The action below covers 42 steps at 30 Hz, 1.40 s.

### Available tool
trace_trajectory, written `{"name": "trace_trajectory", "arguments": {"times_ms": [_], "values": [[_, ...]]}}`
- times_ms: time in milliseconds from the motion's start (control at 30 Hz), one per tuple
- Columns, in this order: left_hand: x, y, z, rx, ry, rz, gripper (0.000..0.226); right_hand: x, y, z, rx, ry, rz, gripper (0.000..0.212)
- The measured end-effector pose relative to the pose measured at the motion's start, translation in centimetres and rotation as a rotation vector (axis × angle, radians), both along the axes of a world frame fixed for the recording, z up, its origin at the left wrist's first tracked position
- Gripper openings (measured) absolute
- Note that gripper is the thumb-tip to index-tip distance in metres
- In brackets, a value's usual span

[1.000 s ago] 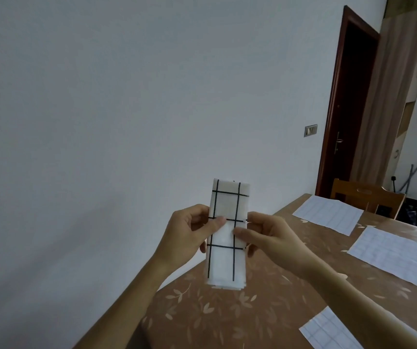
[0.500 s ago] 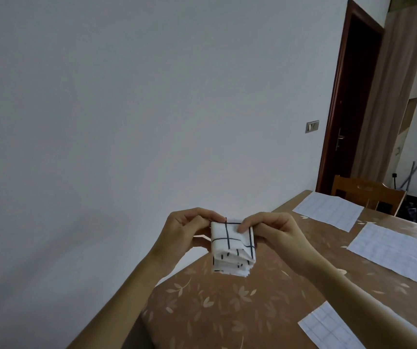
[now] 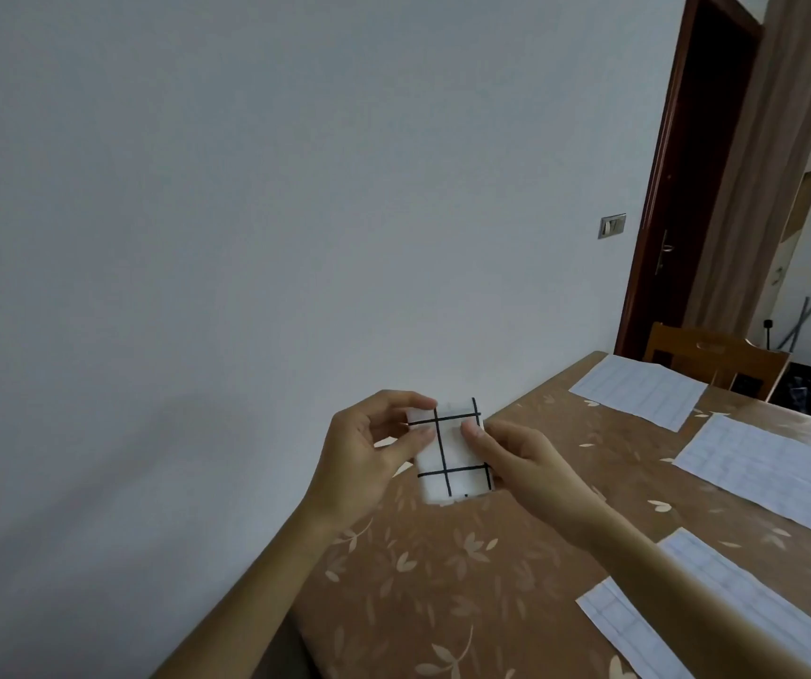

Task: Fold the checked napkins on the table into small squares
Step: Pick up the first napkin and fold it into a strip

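I hold a white napkin with black check lines, folded into a small square, in the air above the table's left corner. My left hand pinches its left edge between thumb and fingers. My right hand grips its right side, thumb pressed on the front face. Three more checked napkins lie flat and unfolded on the table: one at the far end, one at the right, one near my right forearm.
The table has a brown leaf-patterned cover and stands against a plain white wall. A wooden chair is at its far end. Behind that are a dark door and a doorway on the right.
The napkin was a tall strip held upright; I folded its top half down and it is now a small square, held lower and nearer the table.
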<state>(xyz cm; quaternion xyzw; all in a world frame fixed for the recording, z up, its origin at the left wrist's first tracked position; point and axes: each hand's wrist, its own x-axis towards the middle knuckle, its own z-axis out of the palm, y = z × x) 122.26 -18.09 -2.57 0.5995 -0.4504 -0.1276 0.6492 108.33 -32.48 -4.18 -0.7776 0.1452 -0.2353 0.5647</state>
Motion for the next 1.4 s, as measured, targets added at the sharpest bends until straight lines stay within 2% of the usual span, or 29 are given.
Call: {"name": "trace_trajectory", "arguments": {"times_ms": [67,167,267,333,467,567,700,800,933,1067,1133,1267,1400], "values": [[0.1,0.2,-0.7,0.026,-0.012,0.017,0.029,0.4,0.2,-0.7,-0.051,-0.031,-0.053,0.072],[0.2,0.3,-1.9,0.072,-0.009,0.059,0.032,1.1,0.5,-1.9,-0.104,-0.068,-0.138,0.054],[0.3,0.3,-3.3,0.119,-0.002,0.109,0.033,1.6,0.7,-3.4,-0.146,-0.041,-0.201,0.05],[0.0,0.3,-4.5,0.151,-0.002,0.12,0.033,1.9,1.0,-4.0,-0.175,0.008,-0.247,0.048],[-1.0,0.3,-7.3,0.172,0.076,0.068,0.033,3.4,1.3,-5.6,-0.343,0.093,-0.324,0.057],[-1.0,0.5,-9.5,0.169,0.187,0.064,0.036,4.6,0.3,-8.1,-0.473,0.208,-0.343,0.057],[-0.3,0.9,-13.2,0.227,0.208,0.1,0.037,6.2,-0.4,-11.7,-0.583,0.36,-0.333,0.061],[0.6,0.9,-16.6,0.257,0.267,0.142,0.028,7.3,-0.1,-15.1,-0.496,0.389,-0.307,0.059],[2.6,1.4,-22.7,0.374,0.341,0.235,0.007,7.1,0.0,-20.2,-0.207,0.48,-0.152,0.051],[3.5,2.1,-28.6,0.509,0.358,0.291,0.01,5.7,-0.3,-25.4,-0.081,0.631,-0.064,0.019],[3.1,2.0,-31.2,0.575,0.328,0.279,0.016,5.4,0.1,-27.5,-0.065,0.662,-0.046,0.024],[2.3,1.1,-35.8,0.698,0.262,0.21,0.043,5.2,0.9,-31.3,-0.039,0.743,-0.076,0.023],[1.3,0.5,-38.7,0.846,0.002,0.154,0.039,4.9,1.8,-33.9,-0.128,0.789,-0.09,0.037]]}}
